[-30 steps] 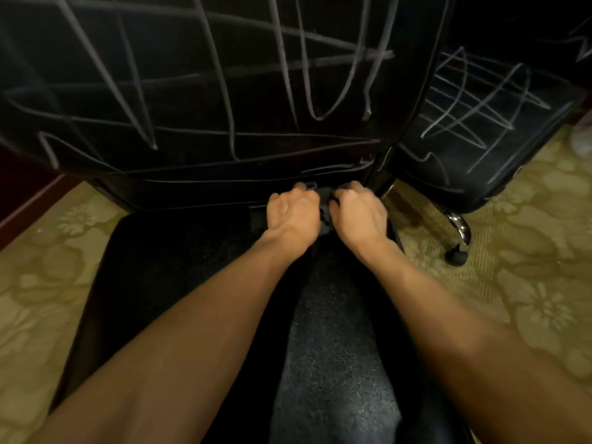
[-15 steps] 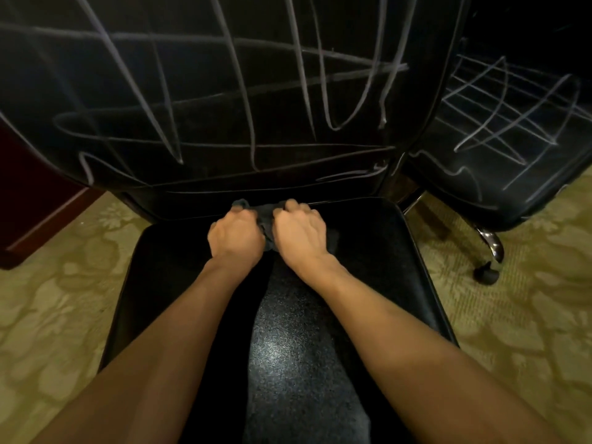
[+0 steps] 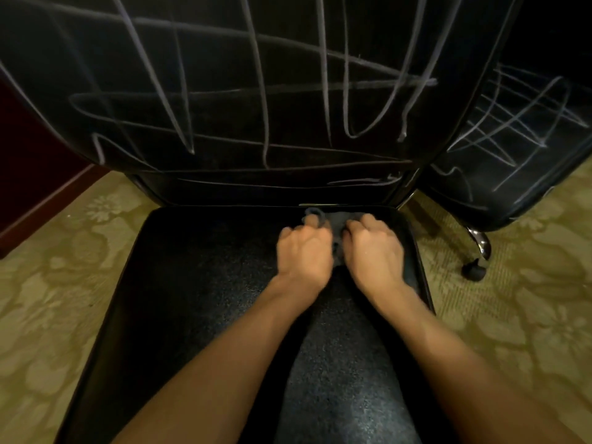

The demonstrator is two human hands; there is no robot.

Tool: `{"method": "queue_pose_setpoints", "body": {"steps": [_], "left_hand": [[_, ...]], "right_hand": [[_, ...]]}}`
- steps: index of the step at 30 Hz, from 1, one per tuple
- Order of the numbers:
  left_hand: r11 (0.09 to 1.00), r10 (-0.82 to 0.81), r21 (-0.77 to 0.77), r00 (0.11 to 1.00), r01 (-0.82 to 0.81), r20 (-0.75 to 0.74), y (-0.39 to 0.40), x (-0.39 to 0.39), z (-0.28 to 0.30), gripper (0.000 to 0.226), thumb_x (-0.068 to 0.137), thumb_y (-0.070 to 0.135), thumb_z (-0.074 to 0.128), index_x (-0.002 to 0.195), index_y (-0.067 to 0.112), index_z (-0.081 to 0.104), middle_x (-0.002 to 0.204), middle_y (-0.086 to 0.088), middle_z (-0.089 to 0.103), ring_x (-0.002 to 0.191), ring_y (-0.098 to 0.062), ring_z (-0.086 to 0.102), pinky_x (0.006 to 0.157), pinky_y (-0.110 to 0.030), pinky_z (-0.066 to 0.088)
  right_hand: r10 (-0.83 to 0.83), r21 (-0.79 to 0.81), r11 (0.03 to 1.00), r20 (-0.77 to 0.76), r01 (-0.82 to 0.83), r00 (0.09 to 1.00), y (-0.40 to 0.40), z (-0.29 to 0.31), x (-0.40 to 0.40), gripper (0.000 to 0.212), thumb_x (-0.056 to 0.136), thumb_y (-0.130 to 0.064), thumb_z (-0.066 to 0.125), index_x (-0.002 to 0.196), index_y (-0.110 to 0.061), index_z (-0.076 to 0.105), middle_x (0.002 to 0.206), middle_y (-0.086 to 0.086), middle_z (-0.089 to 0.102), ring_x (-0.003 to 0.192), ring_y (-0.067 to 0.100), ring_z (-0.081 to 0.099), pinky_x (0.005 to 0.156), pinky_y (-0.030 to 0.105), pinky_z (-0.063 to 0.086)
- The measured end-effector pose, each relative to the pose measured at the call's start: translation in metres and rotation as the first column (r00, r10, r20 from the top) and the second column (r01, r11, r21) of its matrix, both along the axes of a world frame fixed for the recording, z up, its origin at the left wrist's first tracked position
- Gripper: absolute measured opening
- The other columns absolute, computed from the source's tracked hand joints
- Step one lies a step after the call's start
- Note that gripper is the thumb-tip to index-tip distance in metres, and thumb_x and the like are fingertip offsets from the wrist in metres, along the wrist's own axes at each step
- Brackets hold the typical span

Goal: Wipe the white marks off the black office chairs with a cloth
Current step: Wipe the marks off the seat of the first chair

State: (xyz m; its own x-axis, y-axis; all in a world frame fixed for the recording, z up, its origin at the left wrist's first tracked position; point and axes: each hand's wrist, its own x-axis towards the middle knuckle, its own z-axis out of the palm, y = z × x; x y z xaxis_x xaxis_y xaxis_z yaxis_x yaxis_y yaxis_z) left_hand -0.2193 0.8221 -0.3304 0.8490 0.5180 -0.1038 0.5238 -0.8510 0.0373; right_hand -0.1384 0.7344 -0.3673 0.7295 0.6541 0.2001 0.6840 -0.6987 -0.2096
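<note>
A black office chair stands right in front of me, and its seat [image 3: 198, 283] shows no white marks. Its backrest [image 3: 224, 91] is covered with white scribbled lines. A dark grey cloth [image 3: 339, 219] lies bunched at the back right of the seat. My left hand [image 3: 302, 251] and my right hand [image 3: 373, 251] lie side by side on it, fingers curled into the fabric, each gripping a part. Most of the cloth is hidden under the hands. A second black chair [image 3: 512, 149] at the right also carries white crossed lines.
Patterned green-gold carpet [image 3: 54, 299] surrounds the chairs. A chrome leg with a black caster [image 3: 474, 270] of the second chair stands on the carpet at the right. Dark red wooden furniture [image 3: 28, 193] edges the left side.
Both hands with the cloth slid along the back of the seat, first to the left, then back toward the right. The view shifted with them.
</note>
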Motion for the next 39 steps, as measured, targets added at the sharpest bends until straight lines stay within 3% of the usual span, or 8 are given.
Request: {"method": "queue_pose_setpoints", "body": {"steps": [5,8,11,17,22,24,29,39], "left_hand": [[0.982,0.164,0.096,0.986,-0.16,-0.04,0.036,-0.091,-0.007,0.049,0.071,0.014,0.08,0.12,0.011,0.071,0.096,-0.012,0.068,0.062,-0.033,0.067,0.062,-0.037,0.054],[0.973,0.228,0.059,0.967,-0.223,-0.111,0.025,-0.093,-0.006,0.041,0.078,0.013,0.073,0.118,0.007,0.069,0.1,-0.013,0.067,0.067,-0.035,0.067,0.065,-0.039,0.053],[0.978,0.2,0.069,0.98,-0.199,-0.013,-0.002,-0.055,-0.004,0.037,0.094,0.02,0.05,0.13,0.015,0.057,0.121,-0.007,0.06,0.096,-0.03,0.067,0.084,-0.036,0.047],[0.997,-0.072,-0.034,0.996,0.074,0.055,-0.063,-0.008,-0.017,0.045,0.054,0.029,0.083,0.096,0.013,0.078,0.08,-0.002,0.068,0.052,-0.017,0.062,0.056,-0.025,0.05],[0.995,-0.104,0.004,0.991,0.104,0.088,-0.039,-0.008,-0.012,0.047,0.093,0.023,0.054,0.14,0.016,0.055,0.12,-0.005,0.06,0.098,-0.024,0.066,0.087,-0.037,0.046],[0.994,-0.108,-0.003,0.992,0.108,0.068,-0.032,0.016,-0.005,0.043,0.098,0.02,0.047,0.14,0.017,0.05,0.131,-0.006,0.054,0.111,-0.027,0.061,0.096,-0.039,0.041],[0.983,-0.13,-0.124,0.991,0.133,0.032,-0.04,0.092,0.005,0.029,0.098,0.02,0.052,0.125,0.02,0.064,0.126,-0.006,0.057,0.112,-0.029,0.063,0.093,-0.039,0.044],[0.978,0.05,-0.203,0.999,-0.048,0.004,0.019,0.078,0.007,0.033,0.098,0.018,0.052,0.131,0.015,0.058,0.133,-0.01,0.055,0.121,-0.031,0.058,0.092,-0.038,0.048]], "right_hand": [[0.236,0.079,0.968,0.036,-0.238,0.971,0.045,0.006,-0.078,0.02,0.061,-0.01,0.081,0.074,-0.011,0.066,0.076,0.006,0.061,0.065,0.028,0.059,0.056,0.033,0.046],[0.284,0.078,0.955,0.032,-0.286,0.958,0.041,0.007,-0.079,0.024,0.06,-0.008,0.082,0.08,-0.01,0.069,0.079,0.005,0.062,0.067,0.027,0.06,0.058,0.033,0.048],[0.226,0.012,0.974,0.054,-0.227,0.973,0.011,0.007,-0.048,0.027,0.059,-0.009,0.085,0.082,-0.011,0.071,0.081,0.006,0.063,0.067,0.029,0.061,0.057,0.032,0.05],[-0.039,0.035,0.999,0.006,0.039,0.999,-0.071,0.003,-0.009,0.021,0.079,-0.009,0.077,0.099,-0.005,0.074,0.086,0.011,0.063,0.073,0.036,0.064,0.058,0.038,0.053],[0.012,0.058,0.998,0.033,-0.014,0.999,-0.046,0.002,-0.002,0.014,0.084,-0.013,0.069,0.095,-0.005,0.072,0.091,0.013,0.063,0.077,0.036,0.063,0.061,0.04,0.054],[-0.007,0.009,1.0,-0.008,0.007,1.0,-0.04,0.004,0.017,0.017,0.089,-0.016,0.062,0.1,-0.005,0.071,0.099,0.014,0.063,0.088,0.038,0.063,0.069,0.042,0.053],[-0.213,-0.017,0.977,-0.153,0.213,0.965,-0.058,0.01,0.072,0.028,0.096,-0.022,0.052,0.113,-0.009,0.069,0.112,0.016,0.061,0.102,0.04,0.06,0.078,0.042,0.048],[-0.197,-0.076,0.98,-0.254,0.184,0.947,0.02,0.027,0.054,0.025,0.094,-0.022,0.054,0.108,-0.006,0.067,0.118,0.017,0.062,0.106,0.04,0.061,0.08,0.04,0.048]]}}
